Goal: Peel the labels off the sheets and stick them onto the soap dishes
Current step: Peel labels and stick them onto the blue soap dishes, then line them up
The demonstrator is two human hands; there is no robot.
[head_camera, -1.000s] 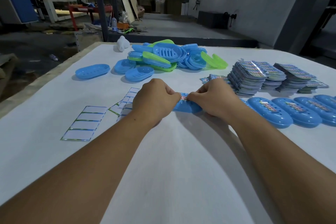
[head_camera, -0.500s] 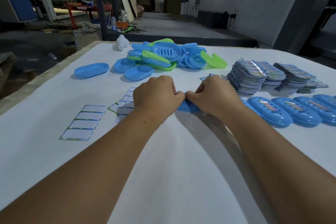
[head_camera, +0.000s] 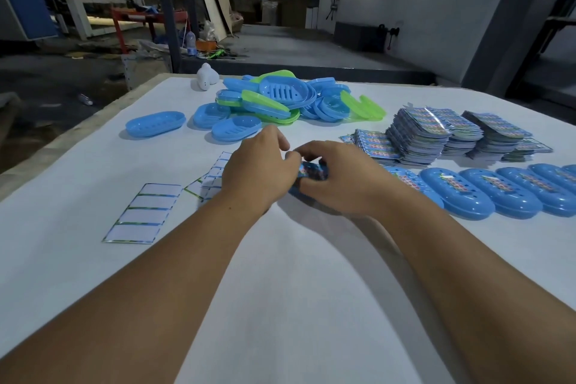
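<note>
1. A blue oval soap dish (head_camera: 307,179) lies upside down on the white table (head_camera: 280,274), a colourful label (head_camera: 313,169) on its base
2. Its long axis runs left to right
3. The left hand (head_camera: 260,170) and right hand (head_camera: 339,179) curl their fingers over it, pressing the label

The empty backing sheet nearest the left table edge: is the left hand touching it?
Apart. The head view shows bare white table between the empty backing sheet and the left hand, which is at the blue soap dish.
</note>
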